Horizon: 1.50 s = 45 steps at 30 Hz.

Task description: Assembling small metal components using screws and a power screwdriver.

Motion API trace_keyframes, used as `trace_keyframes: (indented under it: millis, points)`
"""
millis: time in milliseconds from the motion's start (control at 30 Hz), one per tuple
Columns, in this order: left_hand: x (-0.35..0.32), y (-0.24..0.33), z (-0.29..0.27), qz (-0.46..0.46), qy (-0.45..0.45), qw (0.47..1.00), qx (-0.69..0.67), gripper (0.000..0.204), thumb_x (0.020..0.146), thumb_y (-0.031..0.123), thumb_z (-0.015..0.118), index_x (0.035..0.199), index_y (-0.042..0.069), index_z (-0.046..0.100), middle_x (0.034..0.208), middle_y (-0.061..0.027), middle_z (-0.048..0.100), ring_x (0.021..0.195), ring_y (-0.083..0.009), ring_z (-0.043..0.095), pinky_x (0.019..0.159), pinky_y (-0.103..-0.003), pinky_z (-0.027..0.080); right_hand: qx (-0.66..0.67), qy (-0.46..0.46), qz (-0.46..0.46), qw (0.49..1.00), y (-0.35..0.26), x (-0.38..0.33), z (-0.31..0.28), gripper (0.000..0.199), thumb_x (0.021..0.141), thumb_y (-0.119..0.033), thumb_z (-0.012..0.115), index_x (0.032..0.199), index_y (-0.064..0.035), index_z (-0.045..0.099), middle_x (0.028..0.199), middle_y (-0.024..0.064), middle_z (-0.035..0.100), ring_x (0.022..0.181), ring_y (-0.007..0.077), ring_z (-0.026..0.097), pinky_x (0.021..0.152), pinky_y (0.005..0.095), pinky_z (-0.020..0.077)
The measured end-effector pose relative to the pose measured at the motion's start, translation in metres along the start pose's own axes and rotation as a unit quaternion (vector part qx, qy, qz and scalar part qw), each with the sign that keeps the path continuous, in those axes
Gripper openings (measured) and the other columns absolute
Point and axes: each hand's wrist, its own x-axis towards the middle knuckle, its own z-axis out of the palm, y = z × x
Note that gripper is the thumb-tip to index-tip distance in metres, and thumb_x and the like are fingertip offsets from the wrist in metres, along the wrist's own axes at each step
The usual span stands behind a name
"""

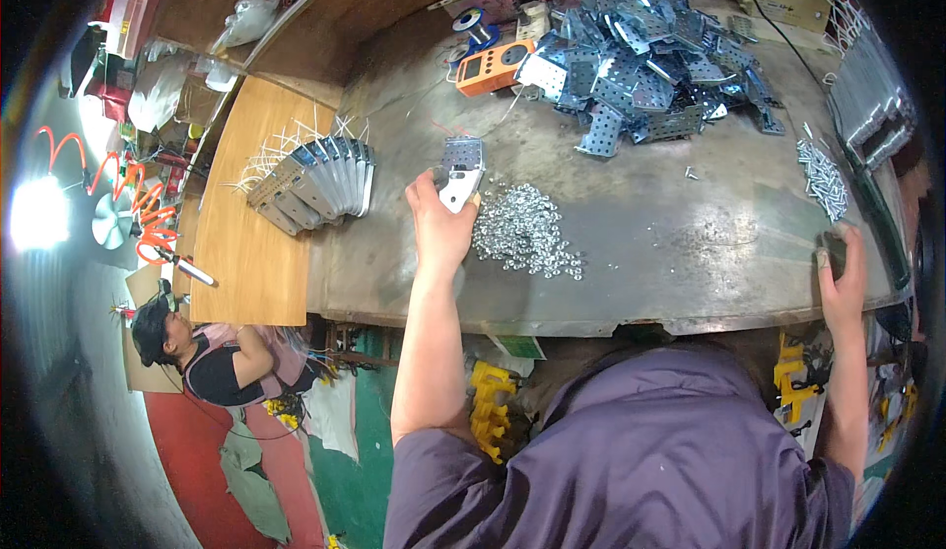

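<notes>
My left hand (440, 229) is closed around a small bent metal bracket (461, 179), a perforated grey plate with a smooth white-looking lower part. It holds the bracket above the worktable, just left of a heap of small shiny nuts (522, 234). On the right, near the table's front edge, my right hand (843, 278) has its thumb and fingers apart, with nothing visible between them. Just beyond those fingertips lies a pile of silver screws (821, 176). One loose screw (692, 172) rests on the metal tabletop (611, 298).
A big heap of perforated brackets (631, 66) covers the far middle, beside an orange device (493, 66) and a wire spool (473, 25). Wired metal parts stand in a row (315, 179) on a wooden board (246, 283). Stacked silver parts (872, 96) are far right. Another person (222, 352) sits left.
</notes>
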Motion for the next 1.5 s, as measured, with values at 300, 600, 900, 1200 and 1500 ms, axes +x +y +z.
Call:
trace_keyframes:
  millis: [300,600,900,1200,1500]
  points:
    - [-0.02,0.0,-0.019,0.033,0.069,0.997,0.015,0.058,0.07,0.004,0.068,0.119,-0.005,0.038,0.115,-0.0198,0.042,0.105,-0.032,0.047,0.093,-0.039,0.039,0.012,0.002,0.0,1.0,0.01,0.003,0.005,0.042,0.085,-0.007,0.054,0.124,0.0005,0.043,0.128,0.0186,0.045,0.121,0.0319,0.042,0.103,0.0362,0.0299]
    - [-0.098,-0.039,-0.048,-0.049,0.073,0.995,0.056,0.053,0.077,0.01,0.067,0.121,-0.001,0.04,0.115,-0.0165,0.044,0.11,-0.0288,0.043,0.097,-0.041,0.033,0.088,0.074,-0.071,0.991,-0.031,0.044,-0.019,0.044,0.078,-0.004,0.062,0.12,-0.0006,0.047,0.12,0.0172,0.049,0.114,0.0285,0.048,0.098,0.0346,0.0368]
    - [-0.098,-0.023,-0.053,-0.015,0.075,0.991,0.109,0.056,0.078,0.013,0.064,0.124,-0.005,0.036,0.122,-0.0246,0.036,0.117,-0.0406,0.036,0.101,-0.048,0.028,-0.18,0.246,-0.019,0.952,-0.033,0.188,-0.132,0.035,0.084,-0.029,0.057,0.104,-0.0005,0.052,0.101,0.0148,0.054,0.09,0.0285,0.054,0.078,0.0372,0.044]
    - [-0.107,0.093,0.004,0.077,-0.082,0.94,-0.321,0.047,0.079,0.012,0.06,0.12,-0.004,0.046,0.123,-0.0148,0.046,0.117,-0.0266,0.042,0.102,-0.039,0.029,-0.046,0.067,0.092,0.992,-0.071,0.182,-0.106,0.025,0.074,-0.02,0.067,0.09,-0.0024,0.058,0.083,0.0122,0.06,0.072,0.0241,0.059,0.066,0.0361,0.0462]
    - [-0.106,0.175,0.061,-0.177,-0.192,0.639,-0.723,0.04,0.096,0.019,0.041,0.131,0.004,0.031,0.128,-0.0135,0.044,0.118,-0.0318,0.045,0.101,-0.044,0.037,0.17,-0.191,-0.22,0.941,-0.176,0.086,0.029,0.028,0.072,-0.026,0.066,0.085,-0.0045,0.053,0.084,0.0133,0.053,0.085,0.0314,0.056,0.075,0.0415,0.0454]
